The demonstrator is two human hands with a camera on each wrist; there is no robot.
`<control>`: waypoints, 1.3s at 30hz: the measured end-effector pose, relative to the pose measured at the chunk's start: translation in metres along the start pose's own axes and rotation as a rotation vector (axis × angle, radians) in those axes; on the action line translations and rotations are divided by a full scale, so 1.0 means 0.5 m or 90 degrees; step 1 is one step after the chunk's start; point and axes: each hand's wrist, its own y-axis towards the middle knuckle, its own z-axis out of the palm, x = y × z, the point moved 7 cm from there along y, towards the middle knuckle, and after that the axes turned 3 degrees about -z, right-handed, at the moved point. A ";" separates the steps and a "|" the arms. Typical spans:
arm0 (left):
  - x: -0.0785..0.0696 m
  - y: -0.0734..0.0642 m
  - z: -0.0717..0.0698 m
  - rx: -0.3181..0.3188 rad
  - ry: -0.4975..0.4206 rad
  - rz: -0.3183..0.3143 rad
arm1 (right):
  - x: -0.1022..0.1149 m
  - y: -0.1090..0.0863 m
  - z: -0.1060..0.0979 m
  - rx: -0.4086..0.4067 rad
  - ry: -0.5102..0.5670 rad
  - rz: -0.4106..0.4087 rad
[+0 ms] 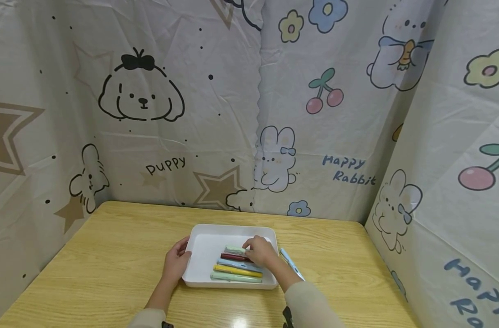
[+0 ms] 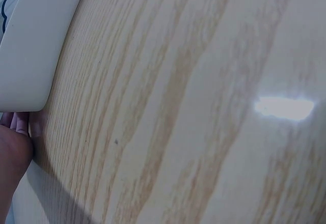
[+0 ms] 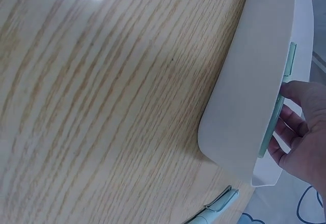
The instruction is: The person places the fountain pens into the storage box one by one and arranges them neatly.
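Observation:
A white tray [image 1: 204, 255] holds a row of pens. My left hand [image 1: 177, 260] grips the tray's left side, thumb at the rim; in the left wrist view, part of that hand [image 2: 15, 145] shows below the tray's corner. Inside the tray, my right hand [image 1: 260, 251] pinches a pale green pen [image 1: 234, 250] at the far end of the row. Nearer lie a dark red pen [image 1: 234, 258], a light blue pen [image 1: 237, 264], a yellow pen [image 1: 238, 271] and a mint green pen [image 1: 235, 277]. The right hand covers the right ends of the farther pens.
Another light blue pen [image 1: 291, 263] lies on the wooden table [image 1: 122, 255], just right of the tray and partly behind the right forearm. Printed curtains [image 1: 216, 150] hang behind the table and along both sides.

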 end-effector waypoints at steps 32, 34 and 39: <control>-0.003 -0.003 0.000 0.003 -0.001 0.007 | -0.006 0.008 0.021 0.000 -0.017 0.000; -0.003 -0.004 0.000 0.004 -0.001 0.006 | -0.005 0.008 0.021 0.000 -0.019 0.001; -0.003 -0.003 0.000 0.005 -0.005 0.009 | -0.003 0.007 0.017 -0.002 -0.018 -0.001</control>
